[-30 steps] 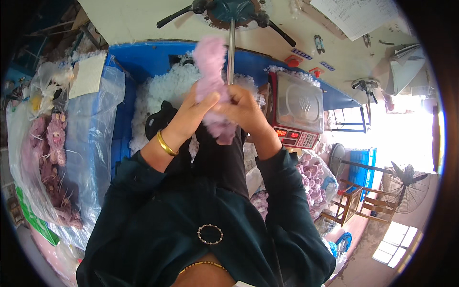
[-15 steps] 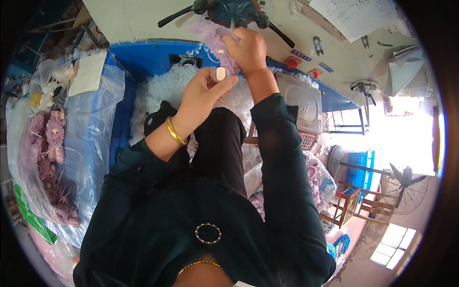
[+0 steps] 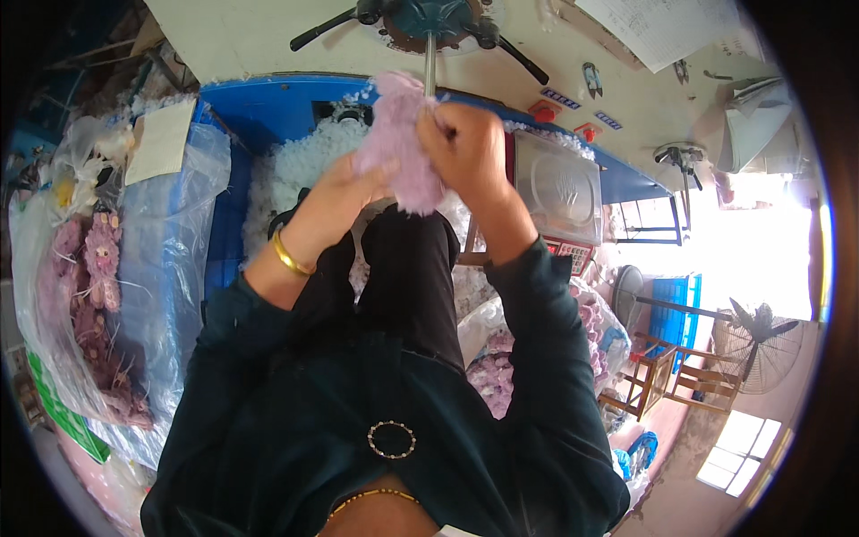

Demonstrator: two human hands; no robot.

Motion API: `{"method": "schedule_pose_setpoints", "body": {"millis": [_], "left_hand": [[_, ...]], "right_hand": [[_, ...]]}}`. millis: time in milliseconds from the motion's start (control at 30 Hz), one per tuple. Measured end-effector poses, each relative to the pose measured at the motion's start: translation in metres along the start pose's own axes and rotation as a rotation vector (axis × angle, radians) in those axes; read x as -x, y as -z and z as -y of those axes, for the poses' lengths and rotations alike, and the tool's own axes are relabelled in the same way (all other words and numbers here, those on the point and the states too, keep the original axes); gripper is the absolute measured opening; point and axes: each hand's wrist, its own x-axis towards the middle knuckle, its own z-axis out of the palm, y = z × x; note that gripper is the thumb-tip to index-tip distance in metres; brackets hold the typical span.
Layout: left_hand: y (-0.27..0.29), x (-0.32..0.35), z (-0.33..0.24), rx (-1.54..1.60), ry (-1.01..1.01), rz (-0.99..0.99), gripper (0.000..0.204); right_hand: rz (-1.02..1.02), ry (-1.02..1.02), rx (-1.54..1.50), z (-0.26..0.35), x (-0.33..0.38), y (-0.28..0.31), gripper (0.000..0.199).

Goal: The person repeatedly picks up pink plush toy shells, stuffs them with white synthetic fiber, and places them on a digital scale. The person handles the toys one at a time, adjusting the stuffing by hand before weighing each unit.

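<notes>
A fluffy pink-purple plush toy (image 3: 398,148) hangs between my hands, below the machine's metal tube (image 3: 430,64). My right hand (image 3: 467,148) is closed on its right side, right beside the tube's lower end. My left hand (image 3: 344,192) grips its lower left side, the fingertips partly hidden by the fur. Whether the tube's end sits inside the toy is hidden by the fur and my right hand. Above, the tube comes out of a dark round machine head (image 3: 429,20) with two black-handled levers.
White fluffy stuffing (image 3: 313,161) fills the blue bin (image 3: 228,192) before me. On the left, a clear plastic bag (image 3: 165,295) holds several pink plush toys (image 3: 104,259). More pink plush pieces (image 3: 490,380) lie at lower right. Red switches (image 3: 543,112) and snips (image 3: 592,82) are on the pale panel.
The plush toy has come down off the upper part of the tube, baring more metal. Both hands have moved lower, and the toy now shows its furry body instead of its pale patch.
</notes>
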Motion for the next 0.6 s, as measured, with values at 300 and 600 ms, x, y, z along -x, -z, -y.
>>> {"method": "schedule_pose_setpoints", "body": {"millis": [300, 600], "left_hand": [[-0.007, -0.024, 0.032, 0.348, 0.213, -0.2, 0.02], [-0.002, 0.004, 0.051, -0.932, -0.507, -0.08, 0.022]], "right_hand": [[-0.187, -0.084, 0.259, -0.041, -0.045, -0.036, 0.03], [0.068, -0.237, -0.028, 0.001, -0.007, -0.006, 0.03]]}}
